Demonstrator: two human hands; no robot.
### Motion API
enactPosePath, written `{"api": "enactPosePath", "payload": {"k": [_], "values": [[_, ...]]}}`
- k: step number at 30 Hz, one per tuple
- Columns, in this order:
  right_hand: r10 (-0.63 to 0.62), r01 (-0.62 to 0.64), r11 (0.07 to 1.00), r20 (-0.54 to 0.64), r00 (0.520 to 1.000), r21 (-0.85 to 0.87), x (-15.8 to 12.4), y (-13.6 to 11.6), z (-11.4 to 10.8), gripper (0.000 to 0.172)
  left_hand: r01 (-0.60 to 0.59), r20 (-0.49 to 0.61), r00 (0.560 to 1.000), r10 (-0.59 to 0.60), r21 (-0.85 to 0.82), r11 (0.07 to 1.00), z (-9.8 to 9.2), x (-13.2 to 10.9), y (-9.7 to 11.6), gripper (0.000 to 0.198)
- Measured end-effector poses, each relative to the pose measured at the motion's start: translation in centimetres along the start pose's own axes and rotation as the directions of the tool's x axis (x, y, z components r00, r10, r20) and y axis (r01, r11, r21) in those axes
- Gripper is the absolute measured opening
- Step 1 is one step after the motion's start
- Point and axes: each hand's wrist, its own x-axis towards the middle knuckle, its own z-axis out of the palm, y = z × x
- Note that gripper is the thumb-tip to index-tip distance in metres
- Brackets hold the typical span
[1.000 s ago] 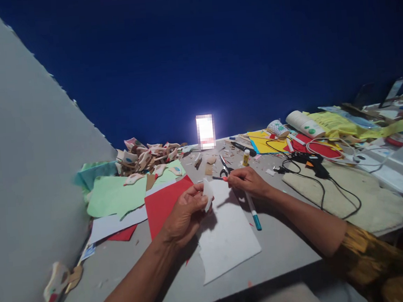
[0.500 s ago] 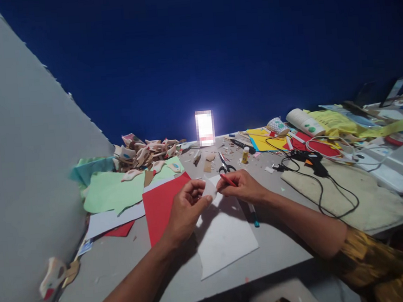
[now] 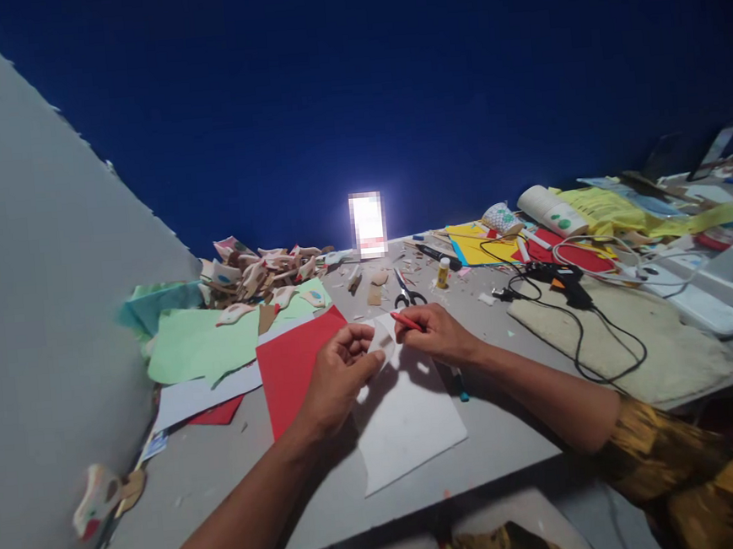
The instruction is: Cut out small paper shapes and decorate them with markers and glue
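Note:
Between the thumb and fingers of my left hand [image 3: 347, 369] is a small white paper piece [image 3: 382, 339], pinched by its edge. My right hand [image 3: 438, 333], just to the right of it, is closed around a red pen [image 3: 407, 321], whose red end points up and to the left. Both hands are above a large white sheet [image 3: 411, 440] lying on the table. A red sheet [image 3: 285, 374] lies partly behind my left hand. Just beyond my right hand are black-handled scissors [image 3: 408, 292]. A teal-ended marker [image 3: 461, 385] lies below my right wrist, partly hidden.
Beyond the hands stand a yellow glue stick [image 3: 443, 273] and a bright pixelated screen [image 3: 369, 225]. Green paper [image 3: 200, 342] and a pile of bird-like cutouts [image 3: 258, 274] lie left. A glue gun [image 3: 564, 284] with a looping cord rests on a pale mat [image 3: 640, 363] at right.
My right hand and the pen have drawn slightly away from the white paper piece, leaving a small gap. The left hand keeps its pinch. The whole view has shifted slightly.

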Motion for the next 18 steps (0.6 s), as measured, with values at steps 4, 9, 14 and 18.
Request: {"api": "enactPosePath", "payload": {"k": [4,9,14,18], "values": [[0.118,-0.094,0.987,-0.196,0.973,0.128,0.5,0.7,-0.7,0.019,-0.016,-0.011,1.0,0.015,-0.06,0.998,-0.2,0.0,-0.3,0.03],[0.216,-0.206,0.936,-0.004,0.976,0.284,0.5,0.6,-1.0,0.034,-0.077,-0.024,0.997,0.079,0.071,0.995,0.0,-0.2,-1.1,0.03],[0.218,-0.222,0.963,0.039,0.975,0.151,0.6,0.7,-0.4,0.02,-0.165,-0.062,0.981,0.182,0.213,0.963,-0.7,0.9,-1.2,0.027],[0.207,-0.202,0.978,-0.125,0.97,0.053,1.2,1.7,-0.6,0.016,-0.191,-0.176,0.95,0.259,0.33,0.925,-2.0,2.4,-0.6,0.019]]}}
